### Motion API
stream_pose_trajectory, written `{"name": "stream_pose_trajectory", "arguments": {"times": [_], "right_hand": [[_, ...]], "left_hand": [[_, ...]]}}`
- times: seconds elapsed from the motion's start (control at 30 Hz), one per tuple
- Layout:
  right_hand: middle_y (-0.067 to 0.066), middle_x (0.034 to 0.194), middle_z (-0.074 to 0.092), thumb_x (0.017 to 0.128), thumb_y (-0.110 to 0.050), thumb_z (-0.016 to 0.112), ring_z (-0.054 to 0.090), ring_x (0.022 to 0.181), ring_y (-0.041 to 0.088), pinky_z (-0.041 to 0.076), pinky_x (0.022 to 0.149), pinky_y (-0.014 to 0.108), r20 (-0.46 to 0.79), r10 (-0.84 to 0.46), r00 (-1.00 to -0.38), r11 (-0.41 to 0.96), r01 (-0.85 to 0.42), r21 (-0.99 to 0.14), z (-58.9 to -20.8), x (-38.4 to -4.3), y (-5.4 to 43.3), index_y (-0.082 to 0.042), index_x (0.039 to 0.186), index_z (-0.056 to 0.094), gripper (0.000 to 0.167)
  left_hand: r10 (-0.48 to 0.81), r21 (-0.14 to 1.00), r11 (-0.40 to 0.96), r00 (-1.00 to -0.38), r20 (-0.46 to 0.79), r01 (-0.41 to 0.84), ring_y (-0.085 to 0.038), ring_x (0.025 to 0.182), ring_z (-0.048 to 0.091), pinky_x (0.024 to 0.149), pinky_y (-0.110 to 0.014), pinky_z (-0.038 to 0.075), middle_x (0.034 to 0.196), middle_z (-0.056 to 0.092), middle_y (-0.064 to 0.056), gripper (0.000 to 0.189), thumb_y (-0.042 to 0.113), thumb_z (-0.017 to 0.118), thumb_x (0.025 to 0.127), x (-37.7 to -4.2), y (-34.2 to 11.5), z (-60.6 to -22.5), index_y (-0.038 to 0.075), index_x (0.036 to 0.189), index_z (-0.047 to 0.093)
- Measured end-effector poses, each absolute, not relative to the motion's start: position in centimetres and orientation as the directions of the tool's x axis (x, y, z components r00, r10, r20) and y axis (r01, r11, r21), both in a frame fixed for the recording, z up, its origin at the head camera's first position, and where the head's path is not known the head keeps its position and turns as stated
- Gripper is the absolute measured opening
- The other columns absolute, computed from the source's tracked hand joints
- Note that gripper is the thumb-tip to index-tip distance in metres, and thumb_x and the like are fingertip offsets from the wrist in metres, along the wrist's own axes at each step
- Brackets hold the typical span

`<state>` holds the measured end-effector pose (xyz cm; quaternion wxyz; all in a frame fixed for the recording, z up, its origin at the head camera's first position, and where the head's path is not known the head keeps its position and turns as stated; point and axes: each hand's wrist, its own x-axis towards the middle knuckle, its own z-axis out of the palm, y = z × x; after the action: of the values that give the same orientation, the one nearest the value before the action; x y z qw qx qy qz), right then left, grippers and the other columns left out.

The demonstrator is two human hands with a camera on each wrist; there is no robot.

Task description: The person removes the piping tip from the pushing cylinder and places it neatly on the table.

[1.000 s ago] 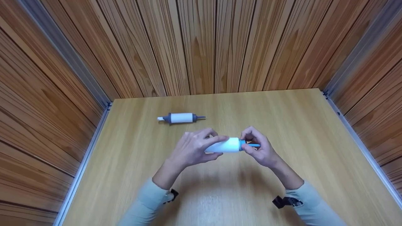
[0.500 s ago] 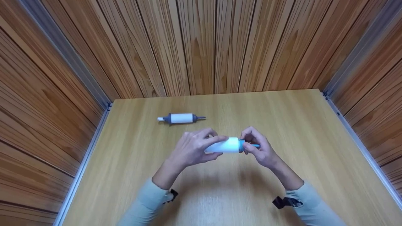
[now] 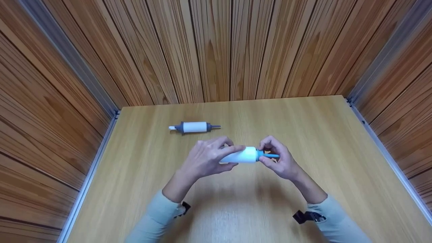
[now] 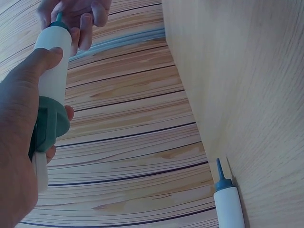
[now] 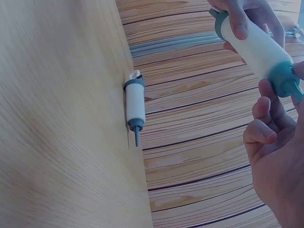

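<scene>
In the head view my left hand (image 3: pixel 211 158) grips the white barrel of a syringe-like dispenser (image 3: pixel 248 154), which lies level above the table with its nozzle to the right. Its teal end piece with a white lever (image 4: pixel 42 171) sits within my left palm and shows in the left wrist view. At the other end the thumb and fingers of my right hand (image 3: pixel 280 160) pinch the teal nozzle cap (image 5: pixel 284 78); the thin tip points past them. A second dispenser (image 3: pixel 195 127), white with dark blue-grey ends, lies on its side farther back, touched by neither hand.
A light wooden table (image 3: pixel 135 189) lies beneath both hands. Wood-plank walls (image 3: pixel 216 50) enclose its back and sides, with metal rails (image 3: pixel 98 157) along the side edges. Each wrist carries a small black camera (image 3: pixel 305 217).
My right thumb slid over the nozzle cap toward the tip, then came back to the cap's lower edge. The left hand and the dispenser barely shifted. The second dispenser stayed put.
</scene>
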<state>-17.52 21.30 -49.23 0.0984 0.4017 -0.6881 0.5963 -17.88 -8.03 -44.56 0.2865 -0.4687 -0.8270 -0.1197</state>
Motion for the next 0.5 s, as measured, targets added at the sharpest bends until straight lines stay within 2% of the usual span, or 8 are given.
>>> {"name": "stream_pose_trajectory", "arguments": {"times": [0.17, 0.27, 0.4, 0.5], "right_hand": [[0.004, 0.108, 0.069, 0.093, 0.015, 0.067, 0.07, 0.097, 0.011, 0.065, 0.085, 0.024, 0.577, -0.459, -0.676, -0.018, -0.642, -0.766, -48.96, -17.48, 21.58, 0.009, 0.118, 0.057, 0.027], [0.0, 0.111, 0.069, 0.092, 0.018, 0.067, 0.07, 0.098, 0.009, 0.065, 0.086, 0.024, 0.553, -0.467, -0.69, -0.004, -0.623, -0.782, -48.82, -17.38, 21.67, 0.009, 0.118, 0.057, 0.029], [0.001, 0.111, 0.066, 0.095, 0.014, 0.065, 0.068, 0.098, 0.011, 0.063, 0.088, 0.025, 0.541, -0.473, -0.696, 0.013, -0.619, -0.785, -48.89, -17.32, 21.59, 0.009, 0.12, 0.055, 0.027], [-0.001, 0.105, 0.063, 0.096, 0.012, 0.061, 0.064, 0.089, 0.008, 0.058, 0.078, 0.021, 0.539, -0.472, -0.697, 0.008, -0.615, -0.788, -48.99, -17.36, 21.37, 0.009, 0.118, 0.053, 0.024]], "left_hand": [[0.717, -0.094, 0.527, -0.382, 0.583, 0.845, -0.017, 0.084, 0.08, 0.064, -0.024, 0.062, 0.113, 0.08, -0.002, 0.05, 0.042, 0.096, 0.091, -17.98, -8.06, -44.62, 0.031, 0.136, 0.078], [0.719, -0.099, 0.525, -0.378, 0.583, 0.845, -0.016, 0.084, 0.079, 0.064, -0.024, 0.063, 0.113, 0.08, -0.003, 0.05, 0.042, 0.096, 0.091, -18.0, -8.09, -44.72, 0.031, 0.136, 0.078], [0.716, -0.101, 0.526, -0.376, 0.589, 0.844, -0.016, 0.085, 0.08, 0.065, -0.024, 0.063, 0.114, 0.08, -0.002, 0.051, 0.043, 0.096, 0.09, -17.93, -8.02, -44.76, 0.032, 0.136, 0.077], [0.712, -0.103, 0.523, -0.368, 0.598, 0.846, -0.016, 0.083, 0.079, 0.064, -0.025, 0.063, 0.112, 0.079, -0.002, 0.051, 0.043, 0.096, 0.09, -17.88, -7.89, -44.76, 0.032, 0.135, 0.077]]}}
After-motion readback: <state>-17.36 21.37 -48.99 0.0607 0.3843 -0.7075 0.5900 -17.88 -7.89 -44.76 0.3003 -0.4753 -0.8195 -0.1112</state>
